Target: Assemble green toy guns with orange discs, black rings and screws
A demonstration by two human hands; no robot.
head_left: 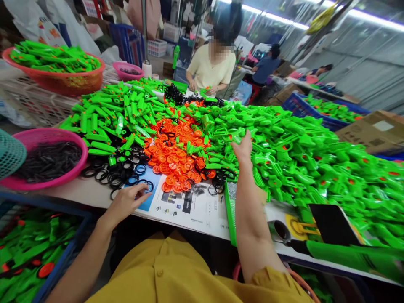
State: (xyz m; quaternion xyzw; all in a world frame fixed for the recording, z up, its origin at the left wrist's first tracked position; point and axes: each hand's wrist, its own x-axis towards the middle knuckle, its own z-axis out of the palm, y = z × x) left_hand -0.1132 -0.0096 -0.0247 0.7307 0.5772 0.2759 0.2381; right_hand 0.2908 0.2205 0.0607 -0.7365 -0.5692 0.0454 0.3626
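My left hand (130, 203) is at the table's near edge, thumb and fingers pinched on a black ring (147, 186). Loose black rings (116, 176) lie just beyond it. My right arm stretches forward, and my right hand (243, 147) reaches the edge of a big heap of green plastic housings (293, 147). Its thumb stands apart from the fingers; the fingertips are partly hidden against the green parts. Between the hands spreads a pile of orange discs (175, 158). Smaller green pieces (126, 105) are heaped at the back left.
A pink basin (83, 158) of dark parts stands left; an orange basket (59, 80) of green parts is behind it. By my right forearm are a green tray (231, 227), a metal cup (279, 230) and a black phone-like slab (333, 225). A person (213, 67) sits across the table.
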